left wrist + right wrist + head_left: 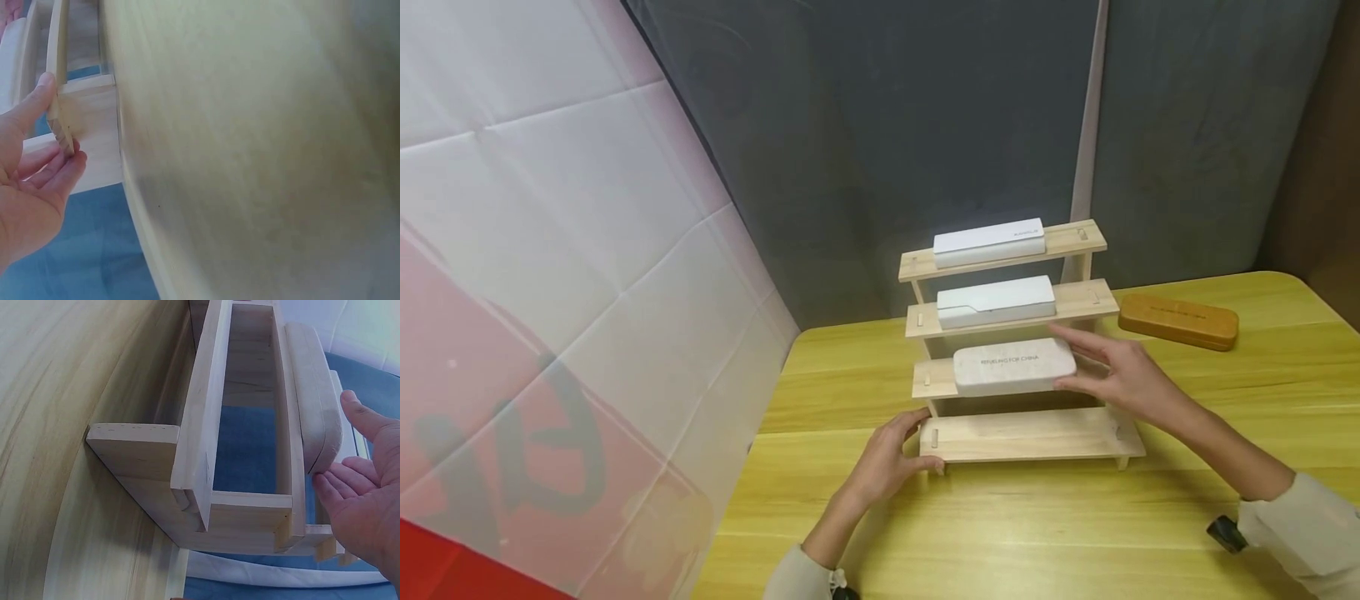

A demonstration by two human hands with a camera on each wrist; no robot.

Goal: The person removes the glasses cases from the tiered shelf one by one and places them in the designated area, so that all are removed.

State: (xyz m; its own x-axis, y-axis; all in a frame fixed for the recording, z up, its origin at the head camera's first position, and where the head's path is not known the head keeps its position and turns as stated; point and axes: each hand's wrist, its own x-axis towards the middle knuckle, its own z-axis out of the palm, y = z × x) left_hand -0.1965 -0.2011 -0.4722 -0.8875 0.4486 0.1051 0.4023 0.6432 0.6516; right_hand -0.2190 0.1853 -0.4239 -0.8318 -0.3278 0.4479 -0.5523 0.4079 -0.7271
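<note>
A pale glasses case (1015,367) with printed lettering lies on the third tier from the top of a wooden stepped rack (1030,437). My right hand (1123,375) is at the case's right end, fingers fairly straight and touching it, thumb spread apart; the right wrist view shows the fingertips (322,481) against its rounded end. My left hand (887,454) pinches the left end of the lowest tier between thumb and fingers, as the left wrist view shows. Two white cases lie higher up: one (996,302) on the second tier, another (988,242) on the top.
A brown case (1178,322) lies on the yellow wood-grain table (1000,525) to the right of the rack. Dark grey cloth (880,150) hangs behind. A pale printed sheet (587,250) stands along the left side.
</note>
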